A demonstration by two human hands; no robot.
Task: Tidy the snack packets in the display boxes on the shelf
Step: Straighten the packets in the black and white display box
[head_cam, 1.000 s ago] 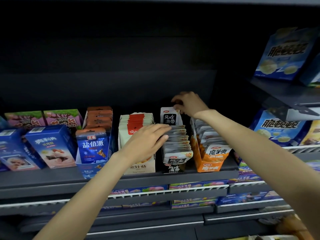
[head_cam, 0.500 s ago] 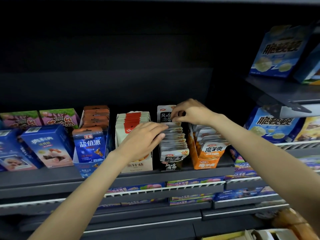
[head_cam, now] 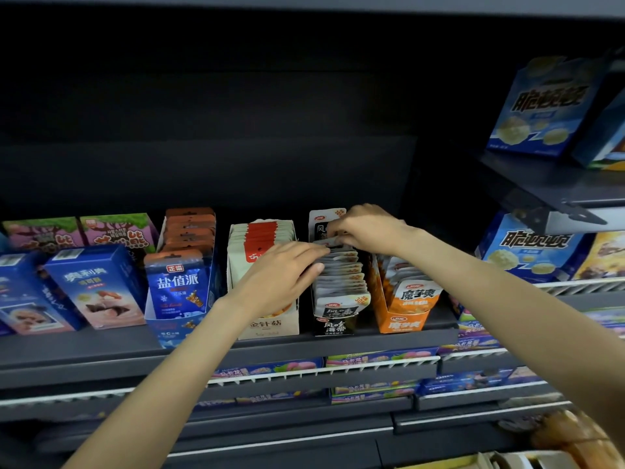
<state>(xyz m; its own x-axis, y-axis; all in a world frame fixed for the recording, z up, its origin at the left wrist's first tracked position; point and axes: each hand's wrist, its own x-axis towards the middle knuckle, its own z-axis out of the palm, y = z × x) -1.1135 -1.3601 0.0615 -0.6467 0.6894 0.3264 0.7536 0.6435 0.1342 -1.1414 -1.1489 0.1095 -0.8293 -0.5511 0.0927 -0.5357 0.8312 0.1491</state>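
Observation:
A black display box [head_cam: 334, 324] of grey-and-black snack packets [head_cam: 341, 282] stands in the middle of the dark shelf [head_cam: 101, 343]. My left hand [head_cam: 280, 275] lies with straight fingers against the left side of the packet row, its fingertips touching the packets. My right hand [head_cam: 365, 230] reaches over the back of the row, and its curled fingers pinch the top edges of the rearmost packets. One packet at the back stands taller than the others. A white box with red-topped packets [head_cam: 263, 238] sits to the left, an orange display box [head_cam: 404, 313] to the right.
Blue display box of orange-topped packets [head_cam: 179, 286] and blue cartons [head_cam: 91, 286] stand further left, with pink-green boxes [head_cam: 115, 231] behind. Blue snack boxes [head_cam: 527, 252] fill a right-hand shelf section, more on the shelf above [head_cam: 548, 106]. Lower shelves hold flat packs behind white wire rails [head_cam: 321, 370].
My right hand has come forward and down from the tall back packet onto the rear of the packet row. My left hand stays against the row's left side, shifted slightly.

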